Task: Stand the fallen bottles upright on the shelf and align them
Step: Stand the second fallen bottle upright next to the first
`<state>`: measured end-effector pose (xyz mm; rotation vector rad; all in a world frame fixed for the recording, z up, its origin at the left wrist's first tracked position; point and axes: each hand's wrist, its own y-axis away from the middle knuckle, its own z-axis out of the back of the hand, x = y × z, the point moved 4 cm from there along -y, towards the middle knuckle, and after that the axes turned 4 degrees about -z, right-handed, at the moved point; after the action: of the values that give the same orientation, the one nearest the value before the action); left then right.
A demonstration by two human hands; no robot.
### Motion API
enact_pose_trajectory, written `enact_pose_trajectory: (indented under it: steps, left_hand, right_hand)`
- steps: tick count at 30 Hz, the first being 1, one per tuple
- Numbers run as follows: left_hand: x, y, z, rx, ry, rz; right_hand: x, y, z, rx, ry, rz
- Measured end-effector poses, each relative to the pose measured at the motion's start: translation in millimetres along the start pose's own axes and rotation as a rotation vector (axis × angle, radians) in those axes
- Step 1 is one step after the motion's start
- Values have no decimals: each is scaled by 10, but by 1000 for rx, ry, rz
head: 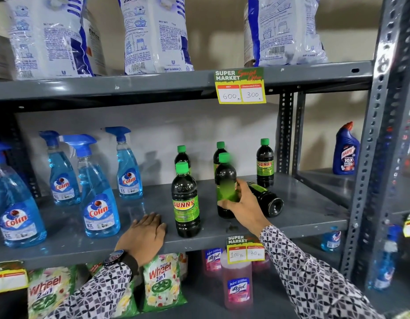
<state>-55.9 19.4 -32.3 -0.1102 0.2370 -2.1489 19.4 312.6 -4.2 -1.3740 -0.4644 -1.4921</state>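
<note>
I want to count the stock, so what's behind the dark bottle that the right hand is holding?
Directly behind the held bottle another green-capped bottle stands upright; only its cap and shoulder show, the rest is covered. A fallen bottle lies beside it, partly hidden by the right hand.

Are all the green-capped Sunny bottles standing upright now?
No, one Sunny bottle lies on its side on the shelf, behind the right hand.
</note>
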Motion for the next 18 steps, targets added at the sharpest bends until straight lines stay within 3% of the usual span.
enact_pose_trajectory:
  steps: [4,9,18]
  left_hand:
    - [0,10,2,3,-8,-1]
    - [-29,22,20,18,-71,-25]
    - [-34,21,46,25,-52,-15]
  right_hand:
    - [38,2,-9,-64,35,52]
    - [-44,-49,-23,28,-22,14]
    - [-17,78,92,-36,34,44]
